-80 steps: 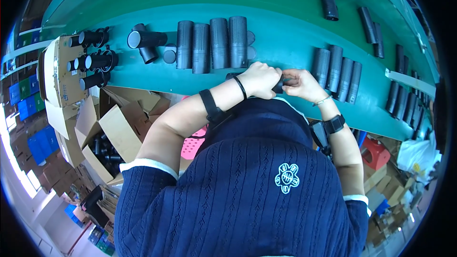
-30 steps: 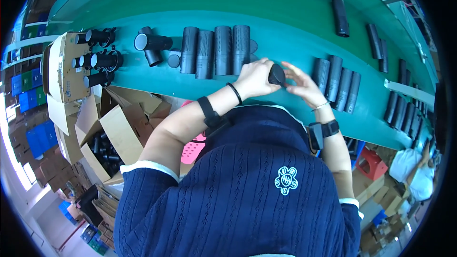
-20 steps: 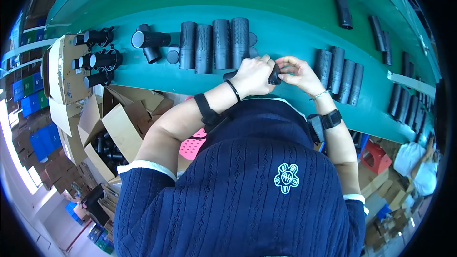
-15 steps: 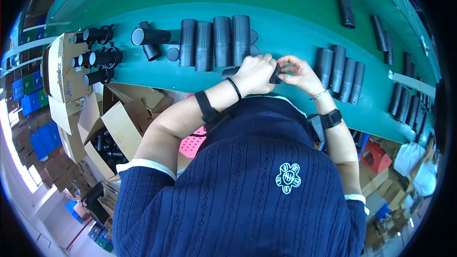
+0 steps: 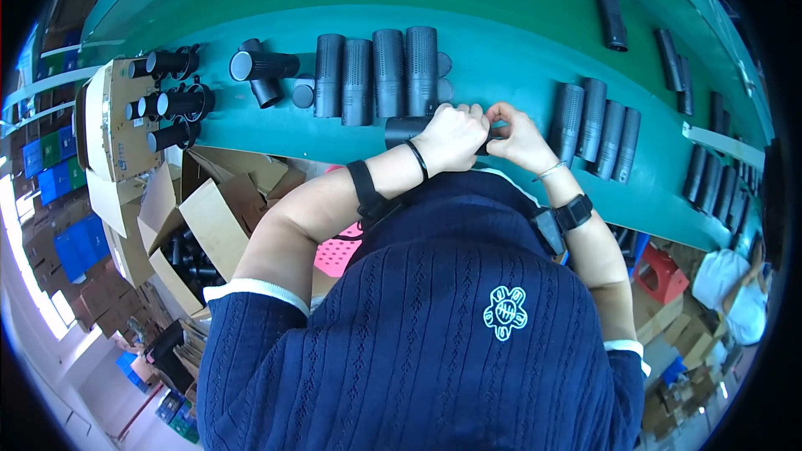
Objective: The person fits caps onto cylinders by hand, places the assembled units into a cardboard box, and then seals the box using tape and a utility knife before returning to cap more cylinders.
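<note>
My left hand point(image 5: 455, 137) is wrapped round a black plastic cylinder point(image 5: 403, 131), which lies sideways close to my body; one end sticks out left of the fist. Against the other end, my right hand point(image 5: 515, 141) is closed, thumb and fingers pinched at the rim. What lies between those fingertips is mostly hidden. Just beyond my left hand, several black perforated cylinders point(image 5: 357, 82) are lined up side by side. More of the same cylinders point(image 5: 591, 121) lie to the right of my right hand.
Green worktable point(image 5: 518, 50) carries more cylinders point(image 5: 610, 17) at the far right. At left are a ribbed black cylinder point(image 5: 276, 65), a round cap point(image 5: 303, 92) and a carton point(image 5: 125, 129) with black parts beside it. Below the table edge, an open box point(image 5: 213, 217) holds black pieces.
The held cylinder now shows more on the left of my left hand. My right hand has shifted slightly left and down, its fingers curling tighter at the cylinder's end.
</note>
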`<move>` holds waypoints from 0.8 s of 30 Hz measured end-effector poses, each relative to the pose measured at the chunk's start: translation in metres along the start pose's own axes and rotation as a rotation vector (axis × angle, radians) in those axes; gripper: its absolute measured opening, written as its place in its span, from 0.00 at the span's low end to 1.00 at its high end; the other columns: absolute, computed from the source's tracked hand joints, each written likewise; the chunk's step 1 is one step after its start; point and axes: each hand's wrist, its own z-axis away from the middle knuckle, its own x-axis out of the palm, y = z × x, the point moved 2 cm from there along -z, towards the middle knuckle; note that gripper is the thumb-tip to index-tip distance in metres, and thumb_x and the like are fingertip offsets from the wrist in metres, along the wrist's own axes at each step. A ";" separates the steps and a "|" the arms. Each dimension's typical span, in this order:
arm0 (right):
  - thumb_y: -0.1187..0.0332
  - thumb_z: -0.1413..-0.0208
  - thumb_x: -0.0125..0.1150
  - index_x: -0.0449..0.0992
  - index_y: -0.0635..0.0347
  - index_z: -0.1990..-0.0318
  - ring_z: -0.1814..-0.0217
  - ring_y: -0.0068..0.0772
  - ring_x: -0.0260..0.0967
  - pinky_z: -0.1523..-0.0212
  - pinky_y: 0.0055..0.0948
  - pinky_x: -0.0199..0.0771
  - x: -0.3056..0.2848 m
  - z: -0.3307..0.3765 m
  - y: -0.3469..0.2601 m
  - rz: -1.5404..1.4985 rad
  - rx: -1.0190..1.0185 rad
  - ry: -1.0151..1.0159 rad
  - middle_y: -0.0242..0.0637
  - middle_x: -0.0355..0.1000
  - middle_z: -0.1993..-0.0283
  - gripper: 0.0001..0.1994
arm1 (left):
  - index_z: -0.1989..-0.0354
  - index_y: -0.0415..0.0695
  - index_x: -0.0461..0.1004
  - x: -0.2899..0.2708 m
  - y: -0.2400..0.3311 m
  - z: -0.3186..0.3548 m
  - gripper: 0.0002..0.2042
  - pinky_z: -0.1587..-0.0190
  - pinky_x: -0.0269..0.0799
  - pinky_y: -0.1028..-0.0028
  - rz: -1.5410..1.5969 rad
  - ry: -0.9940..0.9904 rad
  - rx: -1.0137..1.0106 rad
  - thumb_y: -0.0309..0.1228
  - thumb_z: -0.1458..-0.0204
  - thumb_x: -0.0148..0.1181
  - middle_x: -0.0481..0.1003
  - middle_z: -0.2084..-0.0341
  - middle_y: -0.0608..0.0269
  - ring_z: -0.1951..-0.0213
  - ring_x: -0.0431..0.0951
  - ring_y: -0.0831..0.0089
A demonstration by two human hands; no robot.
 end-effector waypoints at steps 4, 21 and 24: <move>0.83 0.62 0.51 0.73 0.66 0.61 0.59 0.29 0.71 0.54 0.26 0.71 -0.003 0.000 0.033 -0.025 -0.052 0.066 0.35 0.73 0.64 0.16 | 0.67 0.36 0.72 -0.004 -0.002 0.002 0.19 0.67 0.74 0.64 0.087 -0.037 -0.022 0.34 0.69 0.66 0.72 0.70 0.54 0.66 0.77 0.60; 0.67 0.52 0.58 0.76 0.61 0.69 0.59 0.53 0.74 0.57 0.46 0.75 0.019 -0.151 0.019 0.781 -0.064 0.338 0.48 0.76 0.64 0.07 | 0.49 0.38 0.68 -0.017 -0.048 0.068 0.32 0.50 0.68 0.74 1.151 0.255 -0.375 0.33 0.64 0.76 0.73 0.58 0.62 0.55 0.72 0.76; 0.69 0.58 0.59 0.77 0.60 0.71 0.61 0.53 0.75 0.59 0.45 0.78 0.015 -0.154 0.012 0.942 0.028 0.336 0.52 0.76 0.65 0.07 | 0.45 0.38 0.63 -0.015 -0.051 0.070 0.34 0.49 0.67 0.75 1.323 0.265 -0.428 0.33 0.60 0.75 0.71 0.57 0.63 0.54 0.71 0.77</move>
